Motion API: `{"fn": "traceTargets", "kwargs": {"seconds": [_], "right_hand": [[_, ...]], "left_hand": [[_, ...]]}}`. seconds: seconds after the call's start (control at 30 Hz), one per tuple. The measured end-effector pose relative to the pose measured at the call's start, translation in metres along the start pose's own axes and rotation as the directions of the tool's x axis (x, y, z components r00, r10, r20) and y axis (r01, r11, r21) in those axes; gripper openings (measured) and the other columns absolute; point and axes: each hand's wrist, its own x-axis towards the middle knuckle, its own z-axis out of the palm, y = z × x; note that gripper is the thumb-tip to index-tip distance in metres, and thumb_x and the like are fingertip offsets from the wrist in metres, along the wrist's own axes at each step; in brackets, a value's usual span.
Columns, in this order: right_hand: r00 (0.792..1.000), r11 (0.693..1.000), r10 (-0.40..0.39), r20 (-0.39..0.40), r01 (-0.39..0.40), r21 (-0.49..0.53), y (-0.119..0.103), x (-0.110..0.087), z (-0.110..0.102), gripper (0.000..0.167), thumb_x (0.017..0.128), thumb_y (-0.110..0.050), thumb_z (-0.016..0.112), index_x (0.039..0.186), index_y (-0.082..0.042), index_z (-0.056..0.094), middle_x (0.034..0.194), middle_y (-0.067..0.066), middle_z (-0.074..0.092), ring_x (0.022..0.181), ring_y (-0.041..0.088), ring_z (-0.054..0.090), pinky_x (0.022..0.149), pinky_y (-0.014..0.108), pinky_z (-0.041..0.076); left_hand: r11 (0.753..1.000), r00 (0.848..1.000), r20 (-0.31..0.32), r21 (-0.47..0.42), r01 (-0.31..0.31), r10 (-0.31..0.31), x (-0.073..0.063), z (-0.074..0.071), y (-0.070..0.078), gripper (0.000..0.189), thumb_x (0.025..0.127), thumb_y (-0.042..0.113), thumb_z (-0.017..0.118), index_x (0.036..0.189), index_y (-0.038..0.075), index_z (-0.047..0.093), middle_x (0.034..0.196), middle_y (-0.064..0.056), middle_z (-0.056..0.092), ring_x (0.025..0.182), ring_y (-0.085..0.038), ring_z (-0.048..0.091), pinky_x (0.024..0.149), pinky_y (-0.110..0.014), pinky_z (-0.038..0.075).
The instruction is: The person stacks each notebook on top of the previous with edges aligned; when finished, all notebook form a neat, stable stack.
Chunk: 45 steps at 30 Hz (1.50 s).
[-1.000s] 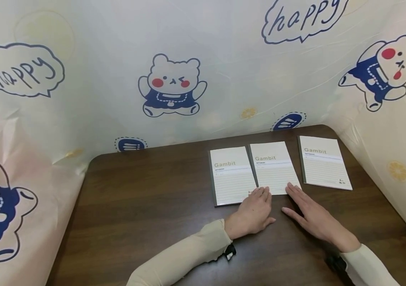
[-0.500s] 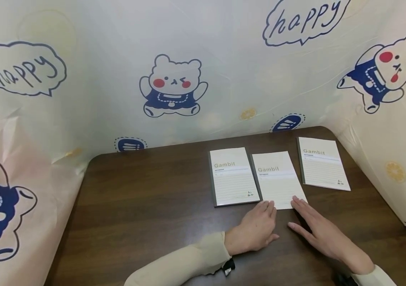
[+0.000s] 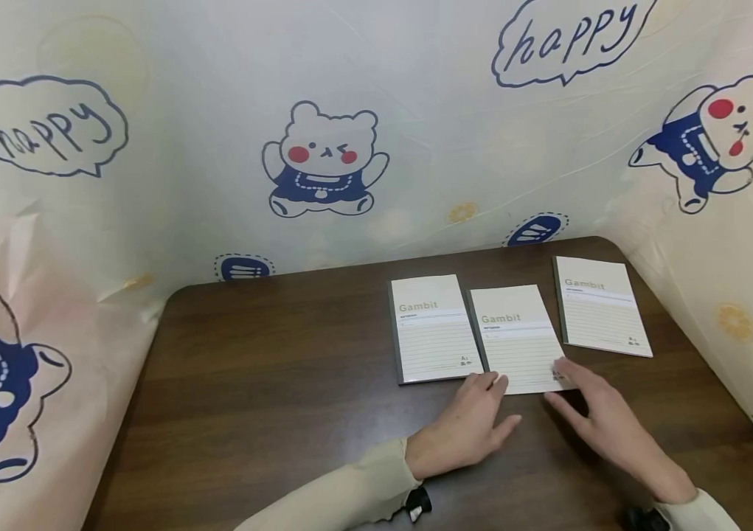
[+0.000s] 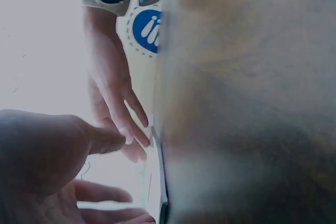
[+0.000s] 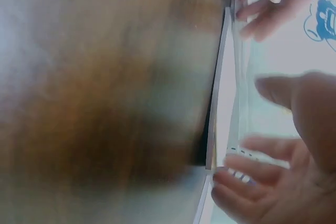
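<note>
Loose left hand and loose right hand touch middle Gambit notebook near seven and five o'clock edges; table spreads toward nine

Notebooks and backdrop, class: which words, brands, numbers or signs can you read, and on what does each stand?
"Gambit": left notebook, middle notebook, right notebook.
"happy": twice on the backdrop.
Too small or blurred to read: the line under "Gambit" and the lower-right marks on all three notebooks.

I see left hand and right hand at near corners of middle notebook; left notebook just beside, right notebook apart, on tabletop
</note>
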Motion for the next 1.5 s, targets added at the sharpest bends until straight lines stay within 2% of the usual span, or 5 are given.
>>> {"fn": "traceTargets", "kwargs": {"seconds": [0.3,0.6,1.0,1.17,1.5], "right_hand": [[0.928,0.921,0.352,0.121,-0.366,0.131,0.012,0.010,-0.017,0.067,0.105,-0.040,0.062,0.147,0.010,0.050,0.137,0.036,0.062,0.115,0.047,0.069,0.075,0.035,0.063],[0.850,0.769,0.462,0.252,-0.525,0.365,0.022,0.016,-0.017,0.066,0.104,-0.036,0.065,0.148,0.010,0.049,0.142,0.033,0.061,0.088,-0.023,0.057,0.075,0.011,0.057],[0.791,0.581,0.439,0.426,-0.612,0.537,0.043,0.022,-0.019,0.056,0.104,0.000,0.058,0.148,0.025,0.034,0.105,0.001,0.069,0.088,-0.001,0.068,0.082,0.025,0.064],[0.805,0.589,0.406,0.431,-0.592,0.550,0.045,0.015,-0.023,0.056,0.104,0.001,0.057,0.147,0.025,0.031,0.111,0.006,0.063,0.090,0.000,0.066,0.083,0.026,0.064],[0.851,0.580,0.356,0.386,-0.525,0.623,0.028,0.010,-0.031,0.054,0.104,-0.003,0.059,0.144,0.023,0.034,0.105,-0.003,0.065,0.092,0.002,0.069,0.082,0.027,0.065]], "left_hand": [[0.974,0.989,-0.117,-0.219,0.059,-0.086,-0.005,0.002,-0.004,0.048,0.102,0.036,0.067,0.133,0.000,0.065,0.102,-0.008,0.077,0.090,-0.015,0.069,0.085,-0.028,0.058],[0.901,0.979,-0.056,-0.405,0.157,-0.196,-0.008,0.007,-0.003,0.055,0.103,0.039,0.065,0.144,0.003,0.059,0.130,-0.014,0.073,0.115,-0.020,0.068,0.096,-0.030,0.058],[0.543,0.940,0.088,-0.796,0.266,-0.330,-0.009,0.002,0.003,0.065,0.101,0.031,0.069,0.154,0.002,0.048,0.149,-0.021,0.059,0.129,-0.030,0.067,0.103,-0.026,0.057],[0.466,0.940,0.081,-0.852,0.238,-0.332,-0.010,0.003,0.003,0.064,0.099,0.021,0.071,0.154,-0.002,0.046,0.136,-0.018,0.061,0.121,-0.026,0.070,0.100,-0.022,0.058],[0.453,0.928,-0.062,-0.883,0.121,-0.368,-0.005,-0.002,-0.007,0.058,0.093,0.001,0.073,0.148,-0.005,0.053,0.113,-0.014,0.064,0.094,-0.004,0.071,0.084,-0.012,0.058]]}}
